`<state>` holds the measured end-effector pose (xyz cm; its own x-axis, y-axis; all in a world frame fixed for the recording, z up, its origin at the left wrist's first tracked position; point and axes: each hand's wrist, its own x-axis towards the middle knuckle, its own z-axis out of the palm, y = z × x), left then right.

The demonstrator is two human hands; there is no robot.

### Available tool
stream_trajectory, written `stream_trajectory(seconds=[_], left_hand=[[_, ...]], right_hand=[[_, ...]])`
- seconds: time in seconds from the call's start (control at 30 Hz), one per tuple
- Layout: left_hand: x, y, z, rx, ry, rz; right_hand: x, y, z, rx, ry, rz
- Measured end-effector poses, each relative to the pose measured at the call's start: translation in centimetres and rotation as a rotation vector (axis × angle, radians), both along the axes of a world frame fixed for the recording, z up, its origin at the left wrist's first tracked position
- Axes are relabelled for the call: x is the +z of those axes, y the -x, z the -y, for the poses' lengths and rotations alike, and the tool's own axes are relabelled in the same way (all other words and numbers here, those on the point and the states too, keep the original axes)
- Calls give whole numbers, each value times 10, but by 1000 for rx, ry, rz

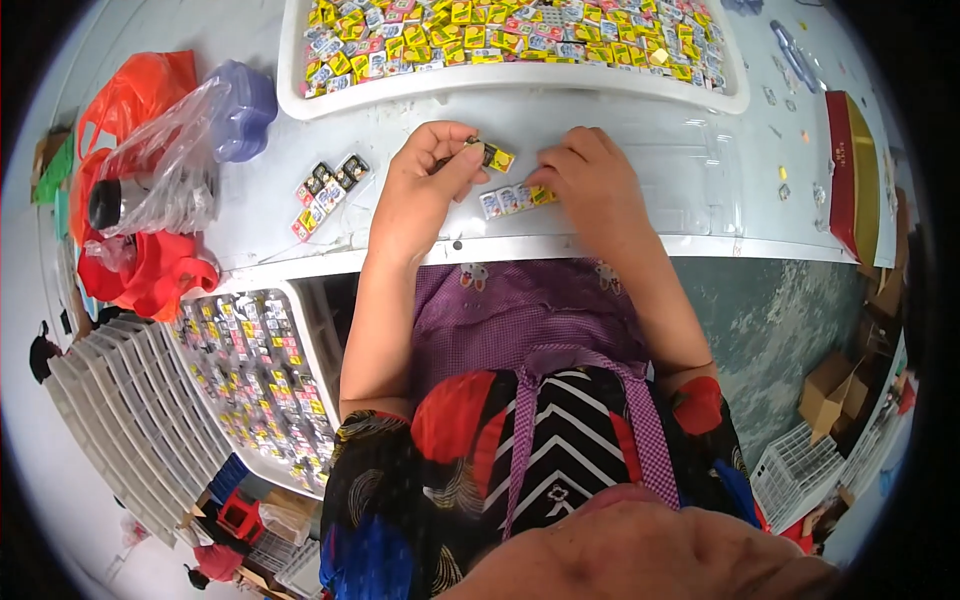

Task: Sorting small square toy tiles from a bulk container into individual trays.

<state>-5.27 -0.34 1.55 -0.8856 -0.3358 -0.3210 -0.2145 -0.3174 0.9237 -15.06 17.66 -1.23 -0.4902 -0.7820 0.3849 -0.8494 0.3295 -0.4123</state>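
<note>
My left hand (425, 185) is closed, thumb and fingers pinching a short row of small black-and-yellow printed blocks (497, 157) just above the table. Facing it, my right hand (595, 185) has its fingers bent down onto a small yellow block (541, 194) at the right end of a row of white-and-blue blocks (508, 201). That row lies flat near the table's front edge; my right fingers partly hide its end. Left of my left hand rests a clear plastic tray (330, 196) filled with black, white and pink blocks.
A large white bin (515, 80) heaped with loose blocks stands at the back. At left are a purple container (243, 110), a red bag (145, 95) and a dark-capped bottle (135, 202). A crate of filled packs (315, 390) sits below left; a red-and-gold box (850, 175) stands right.
</note>
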Motion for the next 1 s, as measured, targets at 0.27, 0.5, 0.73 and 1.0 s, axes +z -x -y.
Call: stream_trajectory(seconds=[0.27, 0.5, 0.73, 1.0], left_hand=[[-6, 3, -7, 24, -98, -49], [2, 16, -21, -22, 273, -46], [70, 76, -22, 168, 616, -326], [25, 46, -3, -83, 751, -202]], right_hand=[[15, 7, -6, -71, 63, 354], [14, 12, -10, -120, 87, 287], [12, 15, -5, -91, 81, 151], [20, 17, -41, -188, 607, 1012]])
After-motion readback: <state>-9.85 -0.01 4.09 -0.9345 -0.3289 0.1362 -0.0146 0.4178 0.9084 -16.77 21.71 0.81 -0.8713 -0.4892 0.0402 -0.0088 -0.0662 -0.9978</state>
